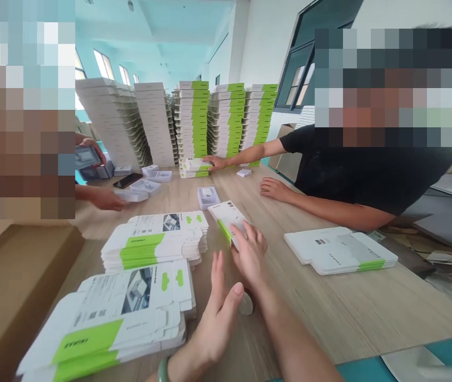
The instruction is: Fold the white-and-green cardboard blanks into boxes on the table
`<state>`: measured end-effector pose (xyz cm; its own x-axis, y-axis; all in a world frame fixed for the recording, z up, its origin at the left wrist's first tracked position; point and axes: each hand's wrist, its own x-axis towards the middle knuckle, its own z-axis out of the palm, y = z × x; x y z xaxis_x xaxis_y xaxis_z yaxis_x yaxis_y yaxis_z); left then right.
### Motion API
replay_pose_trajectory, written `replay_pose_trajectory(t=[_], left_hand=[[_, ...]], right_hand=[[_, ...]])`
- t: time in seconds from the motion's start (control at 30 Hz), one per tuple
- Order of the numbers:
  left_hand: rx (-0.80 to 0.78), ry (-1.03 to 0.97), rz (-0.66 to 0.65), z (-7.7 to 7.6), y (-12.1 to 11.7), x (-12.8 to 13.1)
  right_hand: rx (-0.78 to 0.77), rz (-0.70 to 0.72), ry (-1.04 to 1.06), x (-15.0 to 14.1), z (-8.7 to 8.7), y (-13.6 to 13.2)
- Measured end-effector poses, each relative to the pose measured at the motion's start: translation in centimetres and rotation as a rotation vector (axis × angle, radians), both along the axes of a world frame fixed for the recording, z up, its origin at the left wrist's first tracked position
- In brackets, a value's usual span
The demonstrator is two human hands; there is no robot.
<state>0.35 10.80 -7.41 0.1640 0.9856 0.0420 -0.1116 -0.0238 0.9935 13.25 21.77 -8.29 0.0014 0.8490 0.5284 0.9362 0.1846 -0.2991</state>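
- right hand (250, 257) open, fingers lying flat on a white-and-green flat carton (224, 220), no real grip
- left hand (218, 318) open too, just beside a stack of flat cartons (106, 323) on the wooden counter (349, 307)

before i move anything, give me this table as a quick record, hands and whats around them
right hand: resting on a flat white-and-green cardboard carton
left hand: open, nearest a stack of flat white-and-green cartons
left wrist: green bangle
surface: light wood-grain table
also on table: small clear plastic tray, black smartphone
co-worker: person in a black T-shirt
behind: tall white-and-green carton stacks
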Motion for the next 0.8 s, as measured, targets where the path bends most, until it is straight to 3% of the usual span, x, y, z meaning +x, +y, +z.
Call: replay_pose_trajectory(t=[0.1, 0.2, 0.3, 0.43, 0.5, 0.6, 0.67, 0.8], left_hand=[[0.264, 0.149, -0.126, 2.0, -0.4, -0.8], [0.487, 0.380, -0.232, 4.5, -2.2, -2.0], [0.745, 0.638, -0.151, 5.3, -5.0, -4.6], [0.890, 1.033, 0.328, 3.2, -7.4, -10.7], [0.905, 1.296, 0.414, 2.2, -8.3, -13.4], [0.944, 1.319, 0.548, 1.2, -10.7, -14.2], [0.985, 1.153, 0.537, 0.3, -12.9, -12.7], [0.755, 0.941, 0.173, -3.2, -15.9, -8.8]], right_hand=[[0.096, 0.044, 0.024, -0.3, -0.2, 0.3], [0.241, 0.140, 0.055, -1.4, 0.0, -0.3], [0.392, 0.252, 0.096, -2.3, 0.5, -1.2], [0.525, 0.355, 0.157, -3.0, 1.1, -1.7], [0.556, 0.382, 0.192, -3.1, 1.3, -1.8], [0.565, 0.398, 0.243, -3.0, 1.4, -1.9], [0.555, 0.400, 0.266, -2.9, 1.3, -1.9], [0.512, 0.399, 0.279, -2.8, 0.6, -1.3]])
